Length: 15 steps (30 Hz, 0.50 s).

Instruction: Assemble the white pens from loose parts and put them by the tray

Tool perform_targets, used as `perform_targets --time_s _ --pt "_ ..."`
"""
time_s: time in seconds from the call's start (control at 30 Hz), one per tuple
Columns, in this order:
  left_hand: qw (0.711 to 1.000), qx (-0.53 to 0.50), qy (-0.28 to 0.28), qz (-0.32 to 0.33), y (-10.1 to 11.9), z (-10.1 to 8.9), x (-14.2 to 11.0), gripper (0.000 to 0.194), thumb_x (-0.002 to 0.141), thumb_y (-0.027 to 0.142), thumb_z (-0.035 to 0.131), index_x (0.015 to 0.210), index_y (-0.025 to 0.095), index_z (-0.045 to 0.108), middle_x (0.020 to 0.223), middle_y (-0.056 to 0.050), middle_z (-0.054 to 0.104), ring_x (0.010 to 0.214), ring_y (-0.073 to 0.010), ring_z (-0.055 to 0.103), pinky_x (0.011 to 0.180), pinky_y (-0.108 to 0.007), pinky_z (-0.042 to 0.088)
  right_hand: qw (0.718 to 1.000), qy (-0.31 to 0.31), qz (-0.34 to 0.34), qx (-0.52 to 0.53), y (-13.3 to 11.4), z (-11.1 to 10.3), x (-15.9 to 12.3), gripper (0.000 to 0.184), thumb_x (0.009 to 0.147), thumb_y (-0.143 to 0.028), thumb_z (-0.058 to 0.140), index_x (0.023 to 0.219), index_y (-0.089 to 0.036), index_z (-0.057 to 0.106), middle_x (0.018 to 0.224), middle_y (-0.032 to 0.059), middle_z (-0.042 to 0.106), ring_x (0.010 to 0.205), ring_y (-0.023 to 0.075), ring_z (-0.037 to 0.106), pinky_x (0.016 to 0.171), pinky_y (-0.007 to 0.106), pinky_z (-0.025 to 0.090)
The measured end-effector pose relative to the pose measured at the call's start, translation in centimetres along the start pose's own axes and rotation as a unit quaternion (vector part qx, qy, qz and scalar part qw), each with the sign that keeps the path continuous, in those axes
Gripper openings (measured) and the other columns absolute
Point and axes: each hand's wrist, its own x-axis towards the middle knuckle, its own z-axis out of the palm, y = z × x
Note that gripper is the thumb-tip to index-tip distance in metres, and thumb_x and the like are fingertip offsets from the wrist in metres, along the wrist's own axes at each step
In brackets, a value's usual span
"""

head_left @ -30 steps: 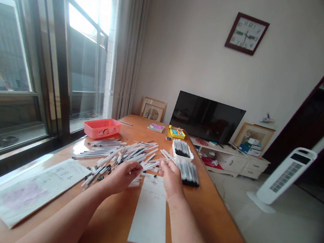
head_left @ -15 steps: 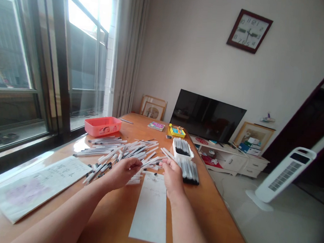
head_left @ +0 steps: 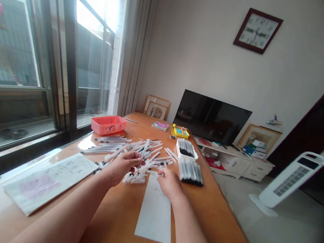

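My left hand [head_left: 126, 166] is closed around a clear white pen barrel [head_left: 145, 149], which points up and away from me. Beneath and beyond it spreads a loose heap of pen parts [head_left: 117, 148], white tubes mixed with dark pieces. My right hand [head_left: 169, 180] is over the top of a long white paper strip [head_left: 155, 219], thumb and fingers pinched together; what they hold, if anything, is too small to name. Just right of that hand lies a neat row of pens with black ends [head_left: 191, 172]. A white tray [head_left: 188, 158] behind the row holds more such pens.
A notebook [head_left: 48, 183] lies at the left, below a red plastic box [head_left: 108, 125]. Toward the far end are a colourful booklet [head_left: 159, 126] and a yellow box [head_left: 180, 131]. The table's right edge borders the floor, where a white tower fan [head_left: 293, 180] stands.
The pen barrel in my left hand has swung from lying nearly level to pointing upward. My right hand has drawn down a little, its fingers now pinched. The camera view has shifted slightly left.
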Motion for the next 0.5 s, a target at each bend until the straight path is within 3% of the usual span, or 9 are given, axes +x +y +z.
perform_targets --time_s 0.3,0.5 --pt "1.000 -0.019 0.006 -0.006 0.0 -0.2 0.1 0.029 0.079 0.041 0.076 0.083 0.017 0.061 0.091 -0.007 0.072 0.071 -0.0129 0.055 0.065 -0.027 0.040 0.998 0.045 0.012 0.034 1.2 -0.4 0.5 0.010 0.076 -0.021 0.064 0.075 -0.025 0.073 0.070 0.0017 0.069 0.061 0.0186 0.055 0.059 0.028 0.033" --pt "1.000 -0.018 0.015 -0.008 0.0 -0.1 0.1 0.030 0.078 0.042 0.077 0.084 0.017 0.062 0.091 -0.007 0.073 0.071 -0.0128 0.055 0.064 -0.027 0.038 0.999 0.042 0.004 0.010 1.3 -0.5 0.7 0.018 0.079 -0.019 0.060 0.085 -0.025 0.076 0.079 0.0031 0.071 0.069 0.0202 0.060 0.062 0.029 0.037"
